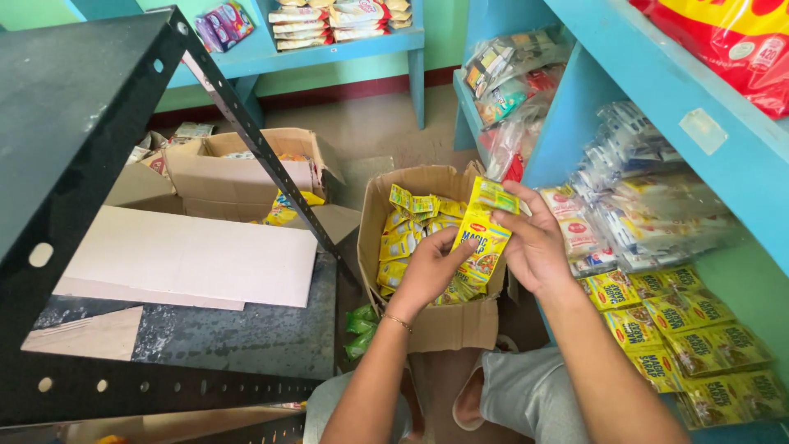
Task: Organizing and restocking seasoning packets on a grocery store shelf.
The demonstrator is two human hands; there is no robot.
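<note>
Above the open carton (436,321), both hands grip a yellow sachet strip (483,238).
Left hand (429,267) pinches its lower edge, right hand (534,247) its side; light, floppy, probably slick.

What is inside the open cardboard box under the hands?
The cardboard box holds many small yellow sachets, loosely piled. Both hands, left hand and right hand, and the strip they hold cover the right part; the bottom is hidden.

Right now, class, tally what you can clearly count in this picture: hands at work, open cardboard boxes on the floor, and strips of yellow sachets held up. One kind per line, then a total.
Person's hands: 2, left hand and right hand
Open brown cardboard boxes: 2, near box and far box
Held strip of yellow sachets: 1
Total: 5
</note>
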